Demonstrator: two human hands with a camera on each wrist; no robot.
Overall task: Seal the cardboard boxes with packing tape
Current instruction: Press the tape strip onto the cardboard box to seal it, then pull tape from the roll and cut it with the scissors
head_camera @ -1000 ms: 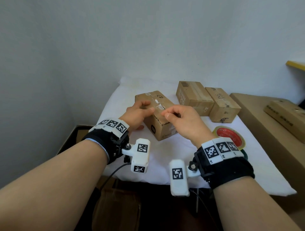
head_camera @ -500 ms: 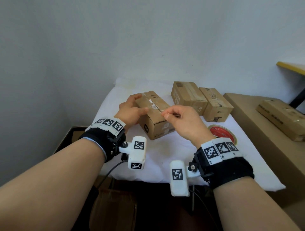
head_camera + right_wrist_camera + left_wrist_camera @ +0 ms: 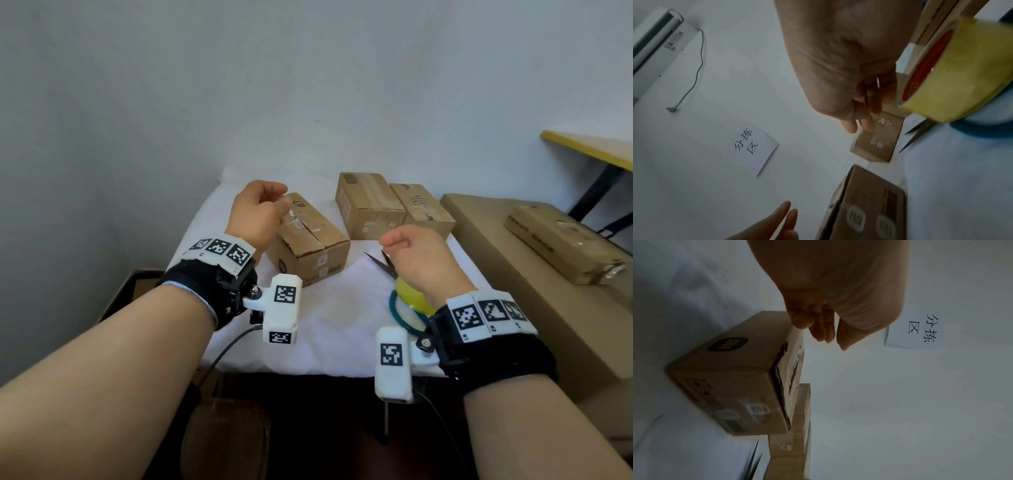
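- Left hand [image 3: 257, 215] is raised over the far left end of the nearest cardboard box [image 3: 310, 240]; fingers loosely curled with the tips together, holding nothing that the left wrist view shows.
- Right hand [image 3: 418, 257] hovers over the scissors [image 3: 383, 262] and the tape roll [image 3: 953, 71]; fingers curled under. I cannot tell whether they grip anything.
- Nearest box sits on the white-covered counter [image 3: 329, 329], top flaps closed, centre seam visible.
- Two more boxes [image 3: 394, 205] stand side by side, touching, behind and to the right.
- Tape roll is yellow with a red core and lies just beside the right wrist, scissors' blades apart ahead of it.
- Paper sign [image 3: 918, 331] with handwritten characters hangs on the wall.
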